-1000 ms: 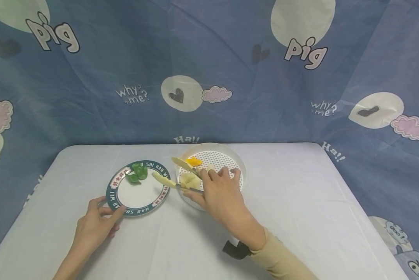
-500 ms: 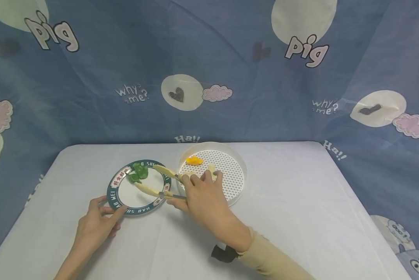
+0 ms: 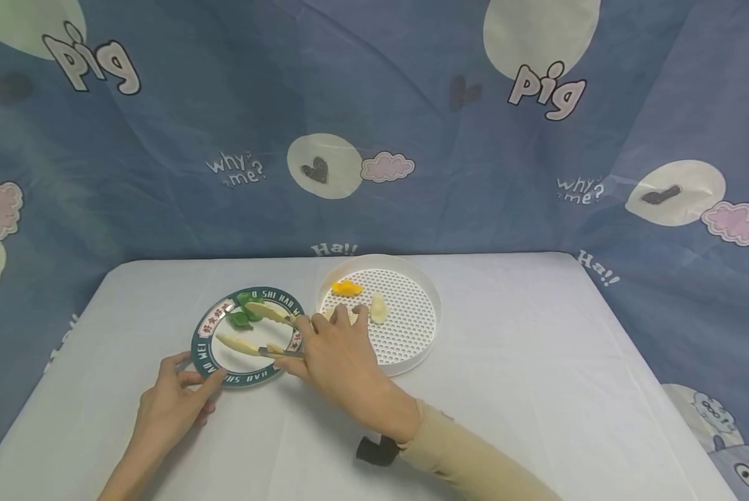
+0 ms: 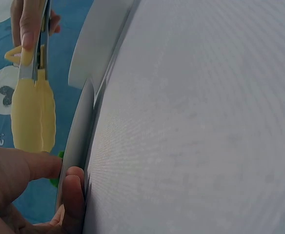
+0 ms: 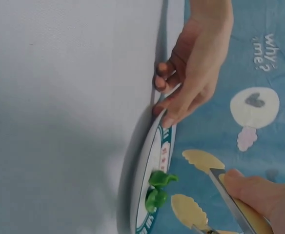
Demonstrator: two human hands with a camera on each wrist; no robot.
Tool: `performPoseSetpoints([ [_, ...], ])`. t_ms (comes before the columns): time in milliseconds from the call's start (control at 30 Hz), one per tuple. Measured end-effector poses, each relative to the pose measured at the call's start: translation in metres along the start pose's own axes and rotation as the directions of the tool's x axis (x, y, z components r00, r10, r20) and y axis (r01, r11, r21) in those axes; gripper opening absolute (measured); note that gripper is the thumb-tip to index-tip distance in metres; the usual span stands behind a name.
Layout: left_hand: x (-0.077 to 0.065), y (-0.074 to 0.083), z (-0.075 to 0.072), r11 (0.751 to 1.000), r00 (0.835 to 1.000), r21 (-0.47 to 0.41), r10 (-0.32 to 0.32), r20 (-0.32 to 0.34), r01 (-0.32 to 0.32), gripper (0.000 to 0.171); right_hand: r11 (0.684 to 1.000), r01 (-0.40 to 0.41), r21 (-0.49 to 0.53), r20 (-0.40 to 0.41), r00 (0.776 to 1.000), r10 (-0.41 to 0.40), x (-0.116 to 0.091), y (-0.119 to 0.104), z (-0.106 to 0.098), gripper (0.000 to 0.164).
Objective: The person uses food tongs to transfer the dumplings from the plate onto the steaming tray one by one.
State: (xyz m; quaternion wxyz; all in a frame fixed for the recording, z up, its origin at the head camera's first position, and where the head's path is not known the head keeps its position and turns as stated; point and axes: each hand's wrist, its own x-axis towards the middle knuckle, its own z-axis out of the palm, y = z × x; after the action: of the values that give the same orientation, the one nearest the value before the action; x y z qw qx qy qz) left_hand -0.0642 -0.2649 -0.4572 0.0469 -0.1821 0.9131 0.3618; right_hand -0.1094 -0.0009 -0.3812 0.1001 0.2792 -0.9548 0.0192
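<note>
My left hand (image 3: 172, 400) pinches the near left rim of a round plate (image 3: 202, 348) with a teal lettered border, thumb on top and fingers beneath. On it lie green pepper-like pieces (image 5: 157, 187), partly behind the tongs in the head view. My right hand (image 3: 343, 369) grips a pair of tongs (image 3: 239, 344) with yellow scalloped tips. Their arms stand apart above the plate, nothing between them, the far tip close to the green pieces. In the left wrist view the tongs (image 4: 30, 114) appear edge-on beyond the left thumb.
Right of the plate stands a round white tray (image 3: 433, 289) with a perforated bottom. It holds a yellow-orange piece (image 3: 347, 288) and a pale piece (image 3: 378, 309); my right hand covers part of it. A white cloth covers the table (image 3: 512, 362), with a blue patterned curtain (image 3: 462, 181) behind.
My right hand has carried the spread tongs left from over the tray to over the plate, uncovering more of the tray. The left hand and plate have stayed in place.
</note>
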Motion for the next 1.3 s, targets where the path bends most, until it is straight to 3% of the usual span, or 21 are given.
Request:
performPoseSetpoints([
  [467, -0.001, 0.0, 0.0, 1.0, 1.0, 0.0, -0.01, 0.013, 0.01, 0.1, 1.0, -0.009, -0.021, -0.018, 1.0, 0.009, 0.015, -0.013, 0.011, 0.055],
  [767, 0.0, 0.0, -0.002, 1.0, 1.0, 0.017, 0.006, 0.015, -0.006, 0.1, 0.999, -0.022, -0.045, 0.02, 1.0, 0.023, 0.021, -0.022, 0.019, 0.056],
  [1067, 0.0, -0.001, 0.0, 1.0, 1.0, 0.019, 0.003, 0.009, -0.003, 0.101, 0.983, -0.014, -0.183, -0.053, 0.999, 0.004, 0.024, -0.026, 0.03, 0.059],
  [1300, -0.001, 0.0, -0.001, 1.0, 1.0, 0.013, 0.003, 0.018, -0.003, 0.1, 0.988, -0.01, -0.156, 0.013, 1.0, 0.012, 0.026, -0.025, 0.032, 0.059],
])
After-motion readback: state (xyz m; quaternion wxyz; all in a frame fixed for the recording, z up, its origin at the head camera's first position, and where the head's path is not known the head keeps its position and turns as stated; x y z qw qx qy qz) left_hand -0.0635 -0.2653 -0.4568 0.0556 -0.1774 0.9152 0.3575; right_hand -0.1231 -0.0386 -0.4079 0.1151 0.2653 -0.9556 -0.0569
